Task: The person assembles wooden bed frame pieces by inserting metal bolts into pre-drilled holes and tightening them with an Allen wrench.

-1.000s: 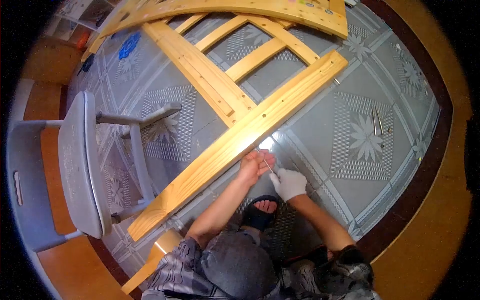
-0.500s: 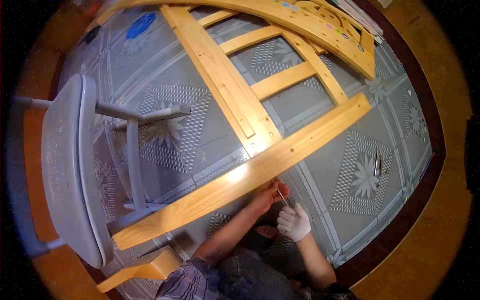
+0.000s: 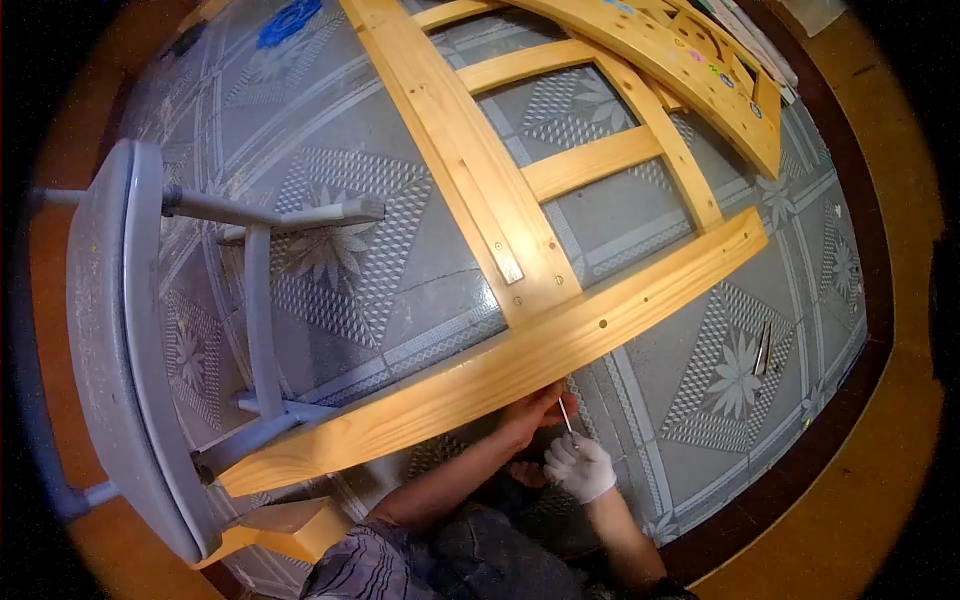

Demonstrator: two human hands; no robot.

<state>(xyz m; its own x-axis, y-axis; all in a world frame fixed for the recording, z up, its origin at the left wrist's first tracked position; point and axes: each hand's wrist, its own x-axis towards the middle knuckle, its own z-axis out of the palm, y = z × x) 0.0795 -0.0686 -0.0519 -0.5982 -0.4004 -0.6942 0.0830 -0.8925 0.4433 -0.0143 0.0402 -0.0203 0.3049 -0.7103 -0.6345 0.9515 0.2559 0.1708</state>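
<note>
A long wooden beam point(image 3: 500, 367) lies across the end of a wooden frame point(image 3: 470, 170). My left hand point(image 3: 537, 413), bare, is at the beam's near edge, its fingers bent around the upper part of a thin metal tool point(image 3: 566, 414); part of the hand is hidden under the beam. My right hand point(image 3: 580, 467) wears a white glove and is closed on the lower end of this tool, just below and right of my left hand. The tool's tip is by the beam's near side. Screw holes show in the beam and frame.
A grey folding chair point(image 3: 140, 340) stands at the left, close to the beam's end. A curved wooden panel point(image 3: 690, 80) lies at the upper right. Metal pieces point(image 3: 763, 348) are on the floor at the right. A blue object point(image 3: 289, 22) lies at the upper left.
The view has shifted, so the beam and frame appear lower and further right. My left hand is now more hidden by the beam. Both hands stay at the thin tool.
</note>
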